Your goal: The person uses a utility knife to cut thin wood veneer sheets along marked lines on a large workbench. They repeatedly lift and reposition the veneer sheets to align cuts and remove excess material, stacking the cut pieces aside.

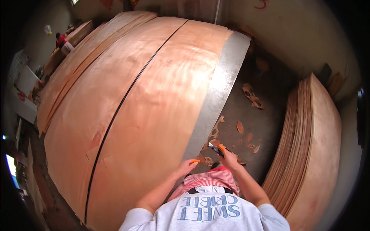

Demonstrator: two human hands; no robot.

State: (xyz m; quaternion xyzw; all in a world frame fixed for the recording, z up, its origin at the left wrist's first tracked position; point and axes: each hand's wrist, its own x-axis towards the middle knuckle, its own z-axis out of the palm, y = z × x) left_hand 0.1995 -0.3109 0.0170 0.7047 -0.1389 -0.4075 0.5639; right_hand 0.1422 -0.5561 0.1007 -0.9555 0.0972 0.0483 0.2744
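My right hand (229,159) grips a black-and-orange utility knife (216,149). Its pale blade end points up and left, beyond the edge of the work surface. Low at the surface's near right corner, my left hand (186,167) pinches a small orange piece (195,160), whose exact kind I cannot tell. Before me spreads a broad wood veneer sheet (162,95), with a dark cord or line (124,96) running along its length. A grey metal strip (222,75) borders the sheet on its right side.
Veneer offcuts (240,127) lie scattered on the dark floor (268,115). To the right stands a tall stack of veneer sheets (309,138). More layered sheets (86,63) rise along the far left, and a person in red (61,41) is beyond them.
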